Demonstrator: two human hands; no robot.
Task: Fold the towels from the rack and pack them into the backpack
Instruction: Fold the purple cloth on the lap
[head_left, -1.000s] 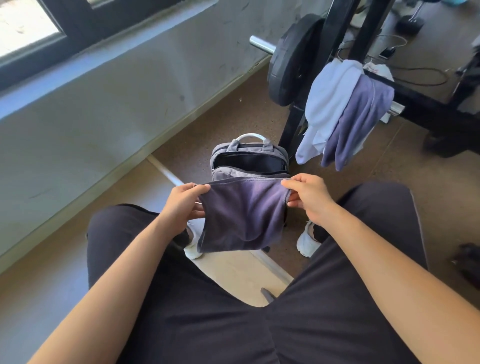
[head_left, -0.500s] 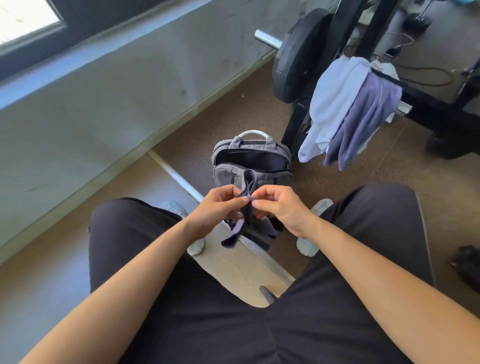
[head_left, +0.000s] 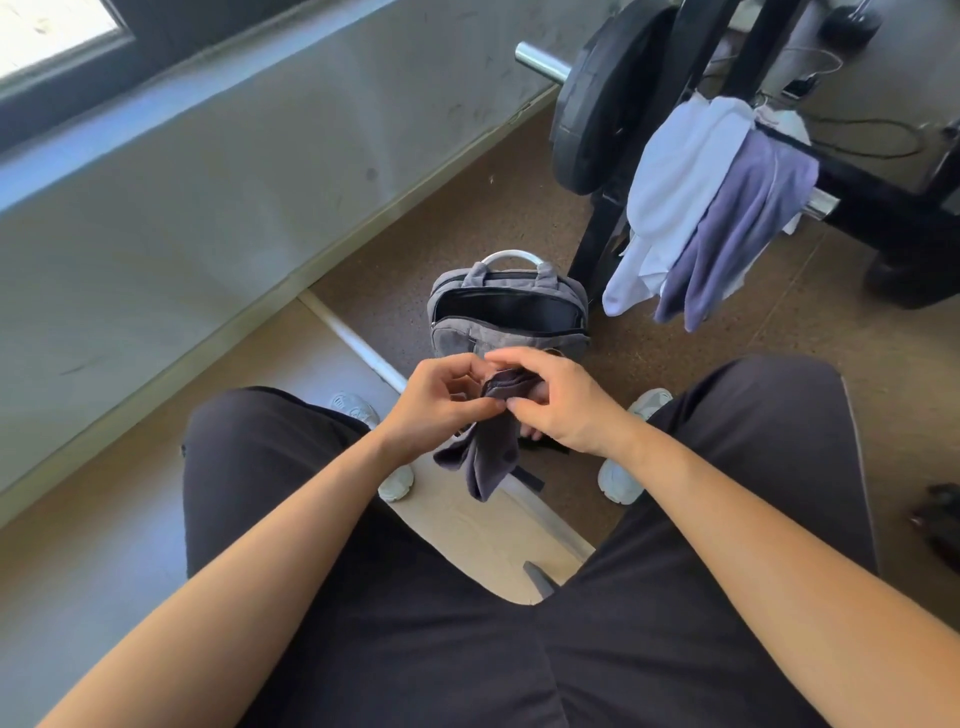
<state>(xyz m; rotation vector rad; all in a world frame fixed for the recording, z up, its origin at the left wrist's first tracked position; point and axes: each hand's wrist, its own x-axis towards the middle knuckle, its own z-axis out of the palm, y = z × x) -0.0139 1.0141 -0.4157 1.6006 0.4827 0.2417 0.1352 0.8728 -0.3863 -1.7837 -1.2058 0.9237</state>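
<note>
Dark grey-purple cloth, the towel (head_left: 491, 457), is bunched between both hands just in front of the seated person's knees, above the floor and directly short of the backpack (head_left: 506, 325). Its upper folded edge sits inside the grip of both hands, and the rest hangs down in a narrow, creased drop between the legs, ending in a soft rounded corner.

The left hand (head_left: 441, 402) comes in from the lower left with the forearm stretched forward; its fingers curl inward and its thumb and fingertips are pinched onto the towel's top edge. The right hand (head_left: 558, 402) reaches in from the right, wrist bent, palm turned down, fingers arched over the fold and closed on the same edge. The two hands touch or nearly touch at the cloth.

The backpack stands upright on the brown floor, grey, with its main compartment unzipped and its dark interior showing; a pale curved handle rises at its far side. Just beside it to the right stands the black rack (head_left: 597, 249) with a weight plate (head_left: 597, 104). Over the rack's bar hang a white towel (head_left: 670, 192) and a purple towel (head_left: 737, 223), overlapping, well apart from the hands.
</note>
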